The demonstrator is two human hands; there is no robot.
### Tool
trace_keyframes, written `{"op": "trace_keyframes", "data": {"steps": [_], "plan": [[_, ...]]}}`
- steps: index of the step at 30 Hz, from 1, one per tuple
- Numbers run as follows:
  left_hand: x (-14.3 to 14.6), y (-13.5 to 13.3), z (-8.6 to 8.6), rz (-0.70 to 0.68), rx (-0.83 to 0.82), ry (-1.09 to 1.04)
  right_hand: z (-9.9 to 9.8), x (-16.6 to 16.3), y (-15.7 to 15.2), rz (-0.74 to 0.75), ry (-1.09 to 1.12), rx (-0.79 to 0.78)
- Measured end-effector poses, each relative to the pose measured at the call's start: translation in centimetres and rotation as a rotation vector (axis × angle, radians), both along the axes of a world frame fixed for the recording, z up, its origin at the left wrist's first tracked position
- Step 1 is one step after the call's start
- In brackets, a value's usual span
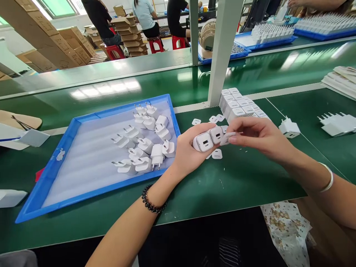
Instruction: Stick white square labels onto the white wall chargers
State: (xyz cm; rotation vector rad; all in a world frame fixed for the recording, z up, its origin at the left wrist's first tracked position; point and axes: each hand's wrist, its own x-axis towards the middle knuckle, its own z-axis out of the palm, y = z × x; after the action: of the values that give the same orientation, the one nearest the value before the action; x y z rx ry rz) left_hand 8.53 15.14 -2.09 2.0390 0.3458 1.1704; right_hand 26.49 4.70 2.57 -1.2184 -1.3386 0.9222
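My left hand (187, 152) is wrapped round white charger plugs (204, 142), at least two side by side, their port faces turned toward me. Close by, my right hand (256, 137) pinches a small white card-like piece (228, 138) between thumb and fingertips, right beside the held plugs. Several loose white cards with cut-outs (217, 154) lie on the green bench around and below my hands. Behind them stands a block of stacked white cards (241, 104). To the left, a blue tray (83, 185) holds several white plugs with metal pins (143, 164).
A white post (219, 55) rises from the bench behind my hands. One plug (289, 127) and a row of plugs (339, 123) sit at right. Across the green conveyor (155, 87) are a fan (207, 35), filled blue trays (267, 42) and seated people (146, 16).
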Motion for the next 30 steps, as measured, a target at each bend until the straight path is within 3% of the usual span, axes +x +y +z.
{"op": "trace_keyframes", "data": {"steps": [24, 30], "plan": [[0.28, 0.16, -0.32, -0.174, 0.017, 0.011, -0.81, 0.08, -0.38, 0.063, -0.234, -0.03], [0.31, 0.28, -0.48, -0.178, 0.044, 0.016, -0.75, -0.11, -0.49, 0.02, -0.255, -0.07]]}}
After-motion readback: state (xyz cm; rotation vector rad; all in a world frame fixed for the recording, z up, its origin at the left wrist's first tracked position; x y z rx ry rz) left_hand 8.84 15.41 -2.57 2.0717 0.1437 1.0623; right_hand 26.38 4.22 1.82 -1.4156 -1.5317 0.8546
